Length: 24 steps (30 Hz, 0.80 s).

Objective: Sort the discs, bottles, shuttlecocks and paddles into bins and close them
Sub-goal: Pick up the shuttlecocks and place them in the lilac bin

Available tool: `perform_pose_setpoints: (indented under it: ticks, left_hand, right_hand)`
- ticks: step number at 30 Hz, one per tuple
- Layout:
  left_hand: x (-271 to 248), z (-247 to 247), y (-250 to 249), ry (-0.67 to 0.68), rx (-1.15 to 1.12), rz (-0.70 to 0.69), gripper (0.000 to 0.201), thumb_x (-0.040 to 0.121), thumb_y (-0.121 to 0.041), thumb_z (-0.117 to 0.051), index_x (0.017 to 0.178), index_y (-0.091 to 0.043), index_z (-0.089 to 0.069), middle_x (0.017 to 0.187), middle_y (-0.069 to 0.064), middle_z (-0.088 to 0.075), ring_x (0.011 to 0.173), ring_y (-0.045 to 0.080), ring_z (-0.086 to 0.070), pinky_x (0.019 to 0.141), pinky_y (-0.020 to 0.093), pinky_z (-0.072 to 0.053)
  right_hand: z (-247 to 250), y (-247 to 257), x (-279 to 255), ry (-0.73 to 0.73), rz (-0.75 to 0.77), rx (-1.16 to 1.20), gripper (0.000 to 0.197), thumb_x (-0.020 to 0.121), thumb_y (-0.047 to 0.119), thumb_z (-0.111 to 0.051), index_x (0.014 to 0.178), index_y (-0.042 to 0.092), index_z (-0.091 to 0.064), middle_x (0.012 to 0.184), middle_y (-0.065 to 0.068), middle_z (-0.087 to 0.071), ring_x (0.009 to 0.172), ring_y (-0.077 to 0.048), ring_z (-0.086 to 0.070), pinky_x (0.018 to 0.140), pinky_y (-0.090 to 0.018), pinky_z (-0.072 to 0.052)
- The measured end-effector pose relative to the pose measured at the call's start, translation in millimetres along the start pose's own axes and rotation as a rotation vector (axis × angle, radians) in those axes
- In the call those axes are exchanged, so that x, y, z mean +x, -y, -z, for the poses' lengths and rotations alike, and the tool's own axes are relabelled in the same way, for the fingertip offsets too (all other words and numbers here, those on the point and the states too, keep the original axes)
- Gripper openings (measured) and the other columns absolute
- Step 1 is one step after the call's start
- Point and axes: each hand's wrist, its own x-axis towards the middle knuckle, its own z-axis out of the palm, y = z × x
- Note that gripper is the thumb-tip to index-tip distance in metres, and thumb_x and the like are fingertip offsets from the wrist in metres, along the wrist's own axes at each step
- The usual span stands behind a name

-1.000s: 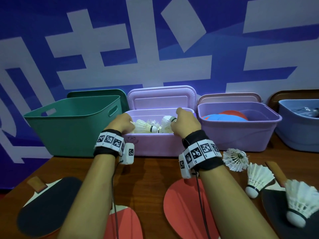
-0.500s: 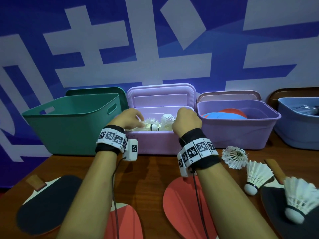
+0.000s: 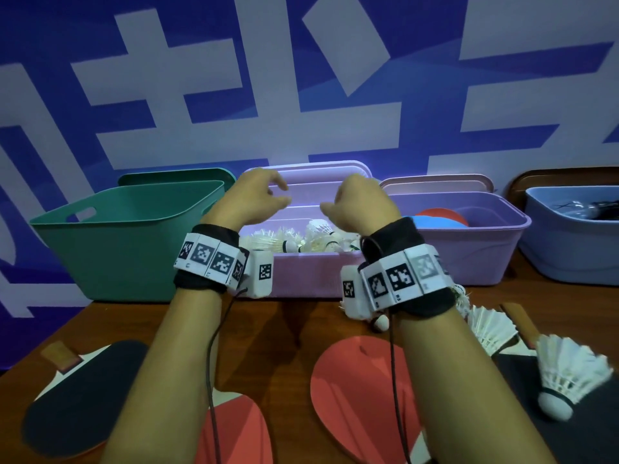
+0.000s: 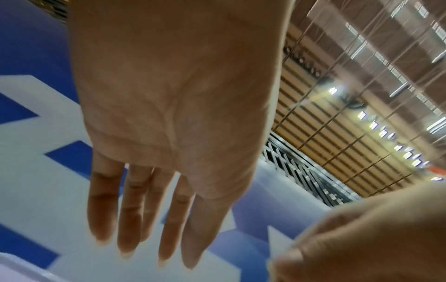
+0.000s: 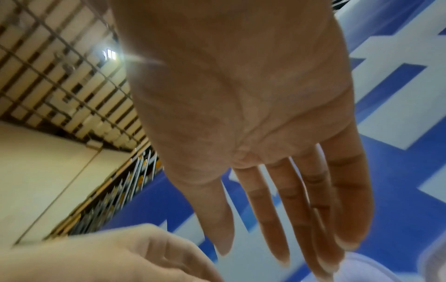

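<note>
Head view: your left hand (image 3: 249,200) and right hand (image 3: 360,204) hovered spread and empty over the pink bin (image 3: 301,272); loose shuttlecocks (image 3: 569,376) lay toward the tabletop's right edge, nearer your right.

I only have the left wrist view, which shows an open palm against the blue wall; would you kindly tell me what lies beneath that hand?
Observer: The left hand hovers above the pink bin, which holds several shuttlecocks.
Operator: Thank you. Is its lid shut?
Observer: No, the pink lid stands upright behind the bin, against the wall.
Operator: Are any others outside the bin?
Observer: Yes, a loose shuttlecock lies on the black paddle at the right.
</note>
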Motion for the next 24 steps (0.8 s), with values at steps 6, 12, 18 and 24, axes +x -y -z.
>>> perform_pose_setpoints:
  ticks: [6, 12, 18, 24]
  left_hand:
    - [-17.1, -3.4, -70.5, -0.016, -0.132, -0.242, 0.012, 0.093, -0.028, -0.069, 0.104, -0.025, -0.071, 0.101, -0.013, -0.069, 0.080, 0.001, -0.062, 0.064, 0.010, -0.041]
    - [-30.7, -57.4, -110.4, 0.281, 0.073, -0.401, 0.017, 0.085, -0.027, -0.074, 0.100, -0.019, -0.075, 0.096, -0.002, -0.074, 0.078, 0.005, -0.065, 0.074, 0.019, -0.050]
    - [-39.3, -94.0, -116.4, 0.525, 0.303, -0.345, 0.034, 0.074, -0.039, -0.082, 0.103, -0.025, -0.072, 0.099, -0.003, -0.071, 0.094, 0.020, -0.066, 0.087, 0.042, -0.056]
    - [-46.4, -102.2, -115.8, 0.634, 0.388, -0.316, 0.038, 0.076, -0.028, -0.080, 0.113, -0.029, -0.072, 0.108, -0.005, -0.070, 0.097, 0.021, -0.067, 0.086, 0.038, -0.057]
  right_hand:
    - [88.8, 5.0, -45.2, -0.060, 0.030, 0.054, 0.034, 0.088, 0.044, -0.066, 0.098, 0.012, -0.074, 0.095, -0.008, -0.071, 0.091, -0.027, -0.066, 0.070, -0.031, -0.048]
    - [94.1, -46.4, -49.2, 0.142, -0.122, -0.209, 0.033, 0.082, 0.042, -0.072, 0.095, 0.012, -0.070, 0.080, -0.004, -0.068, 0.080, -0.025, -0.067, 0.081, -0.037, -0.059]
    - [75.1, -87.1, -48.2, 0.472, -0.209, -0.418, 0.041, 0.077, 0.054, -0.078, 0.095, 0.018, -0.069, 0.080, 0.002, -0.067, 0.089, -0.020, -0.070, 0.080, -0.033, -0.057]
    - [57.1, -104.1, -41.9, 0.541, -0.223, -0.532, 0.047, 0.078, 0.056, -0.075, 0.112, 0.024, -0.070, 0.112, 0.004, -0.066, 0.103, -0.018, -0.060, 0.080, -0.032, -0.046]
